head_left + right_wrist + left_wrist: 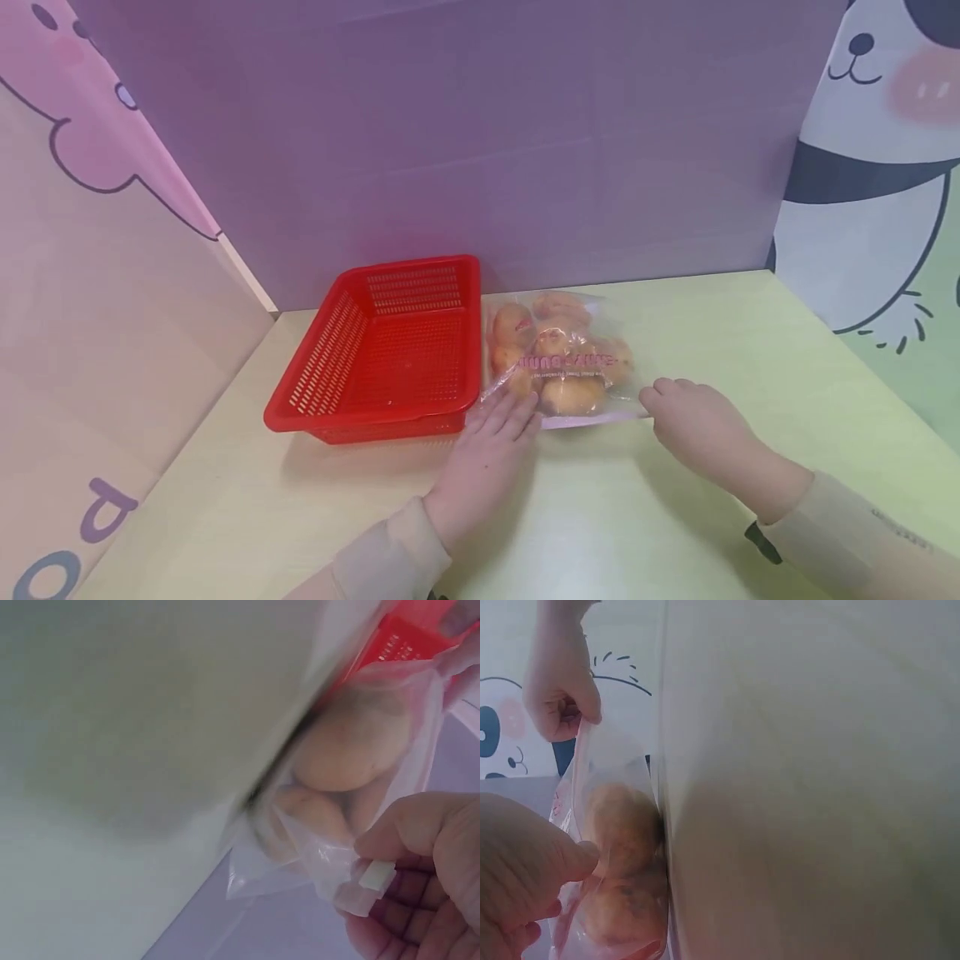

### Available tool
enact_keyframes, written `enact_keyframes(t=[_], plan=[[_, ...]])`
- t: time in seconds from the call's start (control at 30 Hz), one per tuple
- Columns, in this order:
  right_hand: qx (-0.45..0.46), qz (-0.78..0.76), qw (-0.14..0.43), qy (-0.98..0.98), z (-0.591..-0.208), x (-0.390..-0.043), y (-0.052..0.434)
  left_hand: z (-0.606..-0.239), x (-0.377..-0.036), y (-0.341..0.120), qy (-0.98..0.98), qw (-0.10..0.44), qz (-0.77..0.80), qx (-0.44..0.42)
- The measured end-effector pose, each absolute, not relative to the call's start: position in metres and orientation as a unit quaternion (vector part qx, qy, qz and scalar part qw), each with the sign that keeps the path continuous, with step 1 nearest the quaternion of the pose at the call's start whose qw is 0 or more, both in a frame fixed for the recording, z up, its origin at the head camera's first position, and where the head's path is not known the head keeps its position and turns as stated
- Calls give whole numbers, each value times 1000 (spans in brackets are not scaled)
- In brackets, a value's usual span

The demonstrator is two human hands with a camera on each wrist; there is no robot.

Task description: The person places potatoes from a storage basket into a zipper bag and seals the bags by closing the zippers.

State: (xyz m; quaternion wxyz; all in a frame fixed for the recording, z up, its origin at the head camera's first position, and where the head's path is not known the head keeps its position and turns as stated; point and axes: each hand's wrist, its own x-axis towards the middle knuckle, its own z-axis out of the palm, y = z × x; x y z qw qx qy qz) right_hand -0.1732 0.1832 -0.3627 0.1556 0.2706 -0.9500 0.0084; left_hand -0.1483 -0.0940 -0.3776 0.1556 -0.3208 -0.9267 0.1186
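Observation:
A clear zip bag of bread rolls (562, 358) with pink lettering lies on the pale green table (675, 517), just right of a red basket (390, 350). My left hand (504, 417) lies over the bag's near left corner. In the left wrist view its thumb (574, 859) presses the plastic against the fingers, a pinch on the bag (619, 862). My right hand (663, 402) pinches the near right corner. The right wrist view shows that hand (409, 889) gripping the white zip strip (371, 883) of the bag (341, 761).
The perforated red basket (405, 645) stands empty, touching the bag's left side. A purple wall (480, 150) closes the back of the table. Cartoon-printed panels stand at the left (90, 250) and right (885, 167). Bare table surface stretches in front and to the right.

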Motion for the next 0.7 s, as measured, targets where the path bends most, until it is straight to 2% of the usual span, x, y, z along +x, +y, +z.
enact_keyframes(t=[0.17, 0.43, 0.6, 0.7], plan=[[255, 14, 160, -953, -360, -166, 190, -378, -147, -88, -929, 144, 117, -321], [260, 70, 219, -938, -340, -162, 194, -356, -142, -102, -931, 198, 22, -307], [233, 126, 262, -928, -340, -172, 199, -344, -153, -125, -946, 240, -58, -209], [198, 154, 241, -937, -346, -178, 200, -346, -163, -134, -960, 222, -81, -150]])
